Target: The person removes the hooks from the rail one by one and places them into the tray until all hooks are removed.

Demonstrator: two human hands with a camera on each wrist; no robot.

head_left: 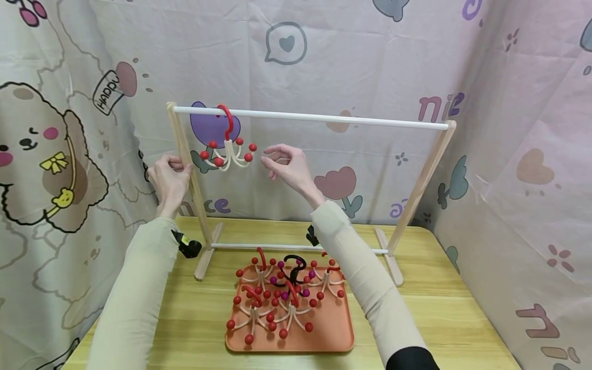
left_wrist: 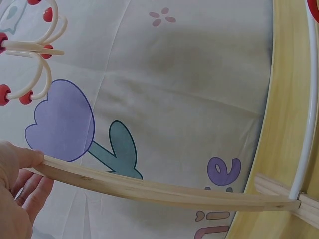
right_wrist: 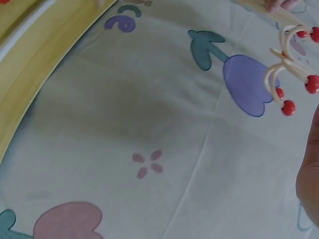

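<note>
A rack with a white top rod (head_left: 333, 119) and wooden side posts stands on the table. From the rod's left part hangs a red-hooked ornament (head_left: 228, 149) with curved cream arms tipped by red balls. My left hand (head_left: 169, 180) pinches the rack's left post (left_wrist: 149, 189), thumb on one side and fingers on the other in the left wrist view. My right hand (head_left: 290, 167) is just right of the hanging ornament, apart from it, its fingers loosely bent and holding nothing. Only an edge of that hand shows in the right wrist view, below the ornament (right_wrist: 286, 62).
On the wooden table (head_left: 430, 308), an orange tray (head_left: 330, 334) in front of the rack holds several similar red-hooked ornaments and one black-hooked ornament (head_left: 293, 272) with purple balls. The rack's lower white rod (head_left: 259, 246) runs behind the tray. A printed curtain (head_left: 324, 51) hangs around the table.
</note>
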